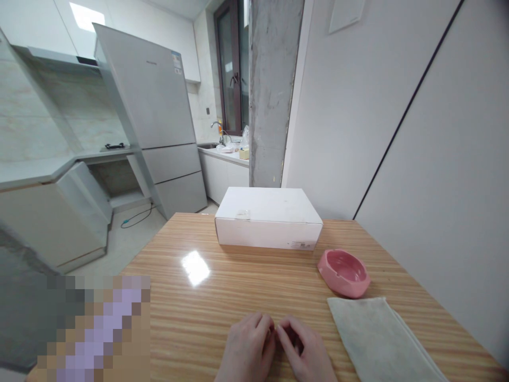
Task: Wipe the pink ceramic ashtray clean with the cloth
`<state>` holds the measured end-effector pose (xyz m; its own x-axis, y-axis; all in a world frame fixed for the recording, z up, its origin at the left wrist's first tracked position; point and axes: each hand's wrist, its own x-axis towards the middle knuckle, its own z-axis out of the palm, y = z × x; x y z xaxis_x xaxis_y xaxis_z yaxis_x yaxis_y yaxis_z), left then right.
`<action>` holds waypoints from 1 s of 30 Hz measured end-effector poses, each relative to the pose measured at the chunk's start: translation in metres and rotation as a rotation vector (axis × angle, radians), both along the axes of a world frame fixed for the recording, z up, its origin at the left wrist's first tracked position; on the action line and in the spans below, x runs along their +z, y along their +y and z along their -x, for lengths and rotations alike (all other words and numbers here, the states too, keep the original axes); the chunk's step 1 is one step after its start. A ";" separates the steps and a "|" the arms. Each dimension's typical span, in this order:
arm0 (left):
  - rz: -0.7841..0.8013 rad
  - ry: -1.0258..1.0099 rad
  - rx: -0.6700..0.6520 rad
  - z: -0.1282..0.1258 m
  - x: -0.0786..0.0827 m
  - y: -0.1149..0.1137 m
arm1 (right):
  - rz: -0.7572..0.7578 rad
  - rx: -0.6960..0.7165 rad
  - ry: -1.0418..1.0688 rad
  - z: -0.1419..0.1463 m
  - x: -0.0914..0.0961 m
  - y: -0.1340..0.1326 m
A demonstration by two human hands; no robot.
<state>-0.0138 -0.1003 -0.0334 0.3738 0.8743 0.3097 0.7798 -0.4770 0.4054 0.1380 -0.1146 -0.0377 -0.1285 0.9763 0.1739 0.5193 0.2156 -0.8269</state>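
Observation:
My left hand rests on the wooden table near its front edge. Its fingers are curled in and nothing shows between them. Close beside it, my right hand is closed too, the thumb and forefinger bent round a small dark gap in which I see no object. The fingertips of both hands nearly meet; whether they touch I cannot tell. A folded pale grey-green cloth lies to the right of my right hand. Just beyond the cloth stands a pink ashtray with notches in its rim.
A closed white box sits at the table's far side. Behind it rises a bare concrete pillar, with a white wall to the right. A silver refrigerator and kitchen counters stand at the left. A blurred patch covers the lower left.

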 end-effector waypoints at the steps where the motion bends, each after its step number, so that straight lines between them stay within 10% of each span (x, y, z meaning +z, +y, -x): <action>1: 0.003 0.000 0.001 0.000 0.000 0.000 | 0.001 -0.002 -0.004 0.000 0.000 0.000; 30: -0.030 -0.003 0.000 0.000 -0.002 0.000 | -0.059 -0.023 -0.015 0.001 -0.002 0.001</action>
<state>-0.0137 -0.0999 -0.0352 0.3727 0.8647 0.3368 0.7785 -0.4889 0.3937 0.1374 -0.1131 -0.0394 -0.1086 0.9673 0.2291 0.5368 0.2511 -0.8055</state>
